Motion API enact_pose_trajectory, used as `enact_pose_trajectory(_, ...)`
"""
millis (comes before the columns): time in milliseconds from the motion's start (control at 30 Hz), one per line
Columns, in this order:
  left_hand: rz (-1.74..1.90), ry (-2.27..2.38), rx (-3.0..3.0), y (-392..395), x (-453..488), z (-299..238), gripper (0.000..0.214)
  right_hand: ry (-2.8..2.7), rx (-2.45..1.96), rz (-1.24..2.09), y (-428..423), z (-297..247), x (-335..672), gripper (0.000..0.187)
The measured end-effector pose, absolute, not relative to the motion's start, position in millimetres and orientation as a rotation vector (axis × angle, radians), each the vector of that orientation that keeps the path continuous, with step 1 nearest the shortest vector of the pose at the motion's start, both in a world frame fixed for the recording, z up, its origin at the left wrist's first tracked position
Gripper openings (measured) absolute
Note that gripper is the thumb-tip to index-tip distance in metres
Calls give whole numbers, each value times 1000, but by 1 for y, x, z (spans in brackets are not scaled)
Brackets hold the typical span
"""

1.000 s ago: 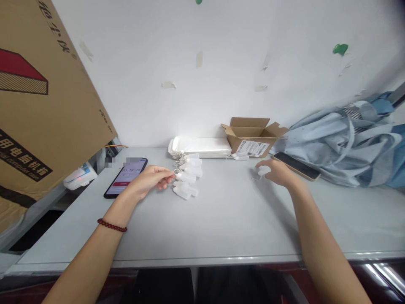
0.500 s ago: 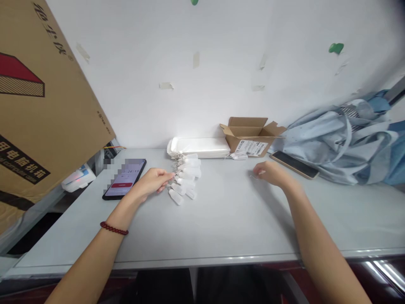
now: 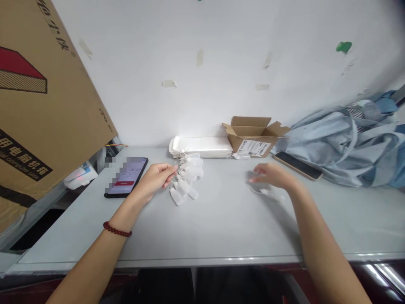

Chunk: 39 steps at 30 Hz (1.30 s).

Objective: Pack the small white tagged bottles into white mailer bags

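My left hand (image 3: 155,179) is closed in a pinch on the string loops of a bunch of small white plastic bottles (image 3: 187,179), which fan out on the grey table (image 3: 221,228). My right hand (image 3: 272,175) hovers low over the table to the right, palm down, fingers pointing left and smeared by motion. Just under its wrist is a small white piece on a thin loop (image 3: 268,193), also blurred. Whether the fingers grip it does not show. A bead bracelet (image 3: 117,230) circles my left wrist.
A lit phone (image 3: 127,177) lies left of my left hand. A stack of white trays (image 3: 202,147) and a small open carton (image 3: 253,137) stand by the wall. A dark phone (image 3: 297,165) and blue cloth (image 3: 348,139) lie right. A large cardboard box (image 3: 47,97) leans at left.
My right hand has moved left and nearer, from beside the dark phone; the small white piece it held now shows under it. My left hand lifted the bunch slightly, shifting the bottles.
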<state>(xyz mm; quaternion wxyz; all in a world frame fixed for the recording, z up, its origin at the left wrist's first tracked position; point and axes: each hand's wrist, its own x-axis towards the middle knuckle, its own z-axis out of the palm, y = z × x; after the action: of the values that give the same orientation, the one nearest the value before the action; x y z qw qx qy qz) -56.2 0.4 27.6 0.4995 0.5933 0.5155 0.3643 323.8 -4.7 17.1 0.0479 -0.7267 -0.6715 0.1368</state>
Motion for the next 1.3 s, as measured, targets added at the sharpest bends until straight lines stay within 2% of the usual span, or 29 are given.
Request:
enact_pose_trajectory(67,875,1244,1431,0,-56,28,31,-2017,-2394,522,-7,18,333,57)
enact_pose_trajectory(100,872,1244,1430,-1,-55,28,31,-2006,-2455,562,-8,18,335,57)
enact_pose_trajectory(233,872,1230,1434,-3,-53,30,31,-2004,-2425,912,-10,20,331,27)
enact_pose_trajectory(300,871,1212,1430,-4,-51,30,31,-2018,-2337,1004,-11,23,326,20)
enact_pose_trajectory(400,863,1187,1412,-5,-49,29,31,-2100,-2191,1037,-19,31,321,32)
enact_pose_trajectory(500,849,1172,1405,-6,-46,28,31,-2281,-2012,1206,-35,40,316,45)
enact_pose_trajectory(567,830,1175,1403,-7,-44,28,31,-2338,-2042,1124,-43,43,309,48)
enact_pose_trajectory(667,811,1178,1405,-10,-42,30,30,-2353,-2236,966,-45,41,296,29)
enact_pose_trajectory(800,801,1170,1423,-12,-39,32,30,-2296,-2205,1021,-37,39,288,11)
enact_pose_trajectory(1000,783,1129,1450,-17,-33,33,30,-2087,-1690,823,-35,39,267,15)
enact_pose_trajectory(1100,755,1074,1478,-23,-28,34,28,-1907,-1433,886,-38,32,243,17)
enact_pose_trajectory(1300,677,1022,1655,-35,-13,31,31,-1983,-1158,863,-45,11,200,22)
